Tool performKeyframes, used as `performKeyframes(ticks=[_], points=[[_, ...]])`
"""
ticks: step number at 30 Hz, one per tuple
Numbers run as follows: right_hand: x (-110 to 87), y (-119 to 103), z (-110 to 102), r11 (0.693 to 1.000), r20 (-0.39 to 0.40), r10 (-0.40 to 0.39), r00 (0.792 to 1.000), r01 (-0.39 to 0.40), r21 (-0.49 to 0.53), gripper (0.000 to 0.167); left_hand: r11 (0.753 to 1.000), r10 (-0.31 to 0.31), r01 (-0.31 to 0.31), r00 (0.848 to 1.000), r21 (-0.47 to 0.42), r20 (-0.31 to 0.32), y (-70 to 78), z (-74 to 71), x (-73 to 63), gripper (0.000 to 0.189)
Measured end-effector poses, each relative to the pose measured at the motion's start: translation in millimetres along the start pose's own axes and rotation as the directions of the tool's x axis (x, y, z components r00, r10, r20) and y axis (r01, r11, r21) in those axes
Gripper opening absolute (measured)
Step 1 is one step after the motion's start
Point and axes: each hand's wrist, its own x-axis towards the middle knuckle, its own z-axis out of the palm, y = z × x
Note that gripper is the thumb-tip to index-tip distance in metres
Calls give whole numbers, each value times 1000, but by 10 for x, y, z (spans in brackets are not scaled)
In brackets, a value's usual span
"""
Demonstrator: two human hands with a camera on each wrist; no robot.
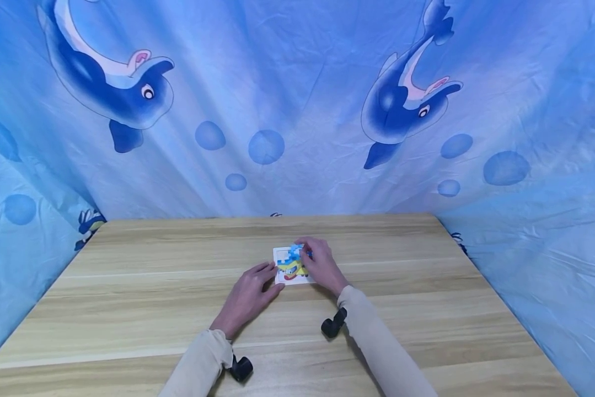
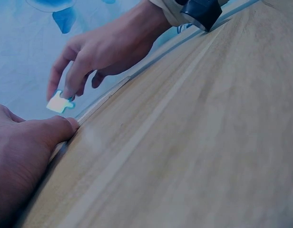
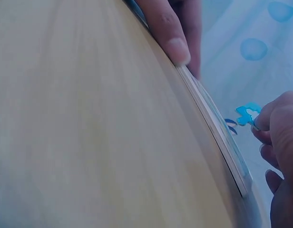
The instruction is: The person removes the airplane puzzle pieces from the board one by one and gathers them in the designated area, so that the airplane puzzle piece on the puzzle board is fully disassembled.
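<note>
A small jigsaw puzzle board with a white border lies flat on the table, showing a yellow, red and blue picture. My left hand rests at its left side, thumb and fingertips touching the edge around the near left corner. Above the board, my right hand pinches a blue puzzle piece between thumb and forefinger. The piece is clear of the board in both wrist views. Part of the board's right side is hidden under the right hand.
The wood-grain table stretches out on all sides of the board. A blue curtain printed with dolphins and bubbles hangs behind the table and along both sides. Black wrist cameras sit on both sleeves.
</note>
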Motion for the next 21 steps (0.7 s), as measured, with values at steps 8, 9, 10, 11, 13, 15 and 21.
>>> performKeyframes(ticks=[8,9,10,11,13,15,21], points=[[-60,122,-129,999,-30,21,999,-20,26,27,999,-32,32,999,1,21,2,-15,13,48],[-68,135,-147,999,-38,21,999,-20,31,27,999,-34,34,999,0,21,3,-17,16,48],[-76,152,-162,999,-47,22,999,-20,35,27,999,-36,36,999,-1,23,5,-19,19,48],[-85,170,-176,999,-56,22,998,-20,35,27,999,-39,39,999,-3,25,8,-22,20,48],[-105,204,-204,999,-74,24,997,-21,37,27,999,-44,44,998,-1,33,11,-24,18,48],[-125,238,-231,999,-83,22,996,-18,46,27,999,-54,54,998,-1,44,15,-27,12,48],[-191,323,-322,997,-101,32,994,-25,67,26,998,-63,63,997,-4,52,23,-30,-2,47]])
